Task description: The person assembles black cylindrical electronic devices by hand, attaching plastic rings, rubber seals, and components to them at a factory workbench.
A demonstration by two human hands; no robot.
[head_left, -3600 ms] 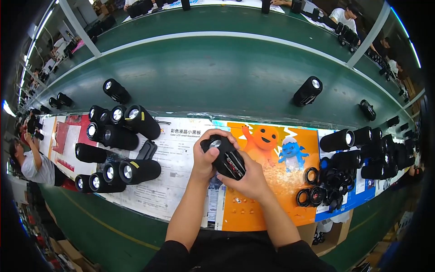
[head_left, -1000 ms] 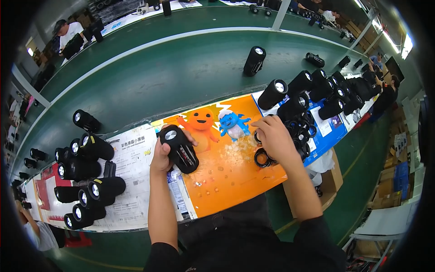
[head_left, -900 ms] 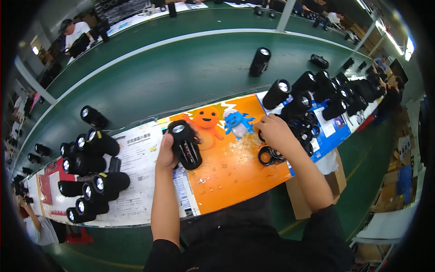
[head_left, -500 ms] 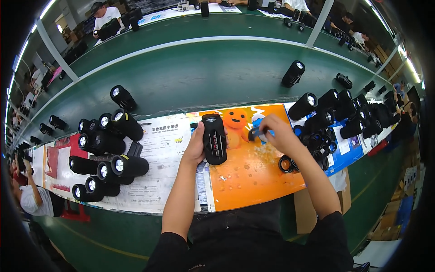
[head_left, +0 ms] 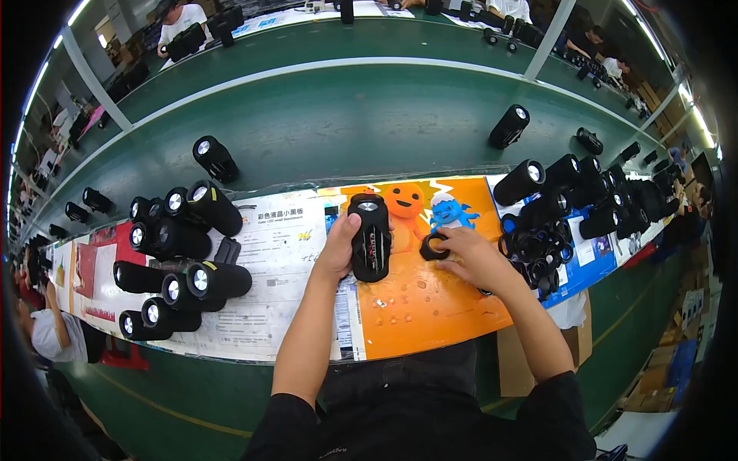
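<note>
My left hand [head_left: 339, 250] is closed around a black cylindrical speaker [head_left: 370, 244], held nearly upright with its round silvery end toward the far side. Just right of it, my right hand [head_left: 475, 257] pinches a black ring [head_left: 433, 247] between thumb and fingers, over the orange printed board [head_left: 415, 323]. Ring and speaker are apart. Beyond my right wrist lies a pile of black rings [head_left: 530, 246], partly covered by the forearm.
Several black speakers [head_left: 184, 238] lie on the white board at left. More speakers [head_left: 569, 173] crowd the right side. A green conveyor belt [head_left: 346, 115] runs behind, carrying a few speakers. A cardboard box [head_left: 513, 361] stands below the table edge. Other people work across the belt.
My right hand has moved slightly lower, and the black ring now shows plainly in its fingers. The speaker in my left hand has shifted a little right.
</note>
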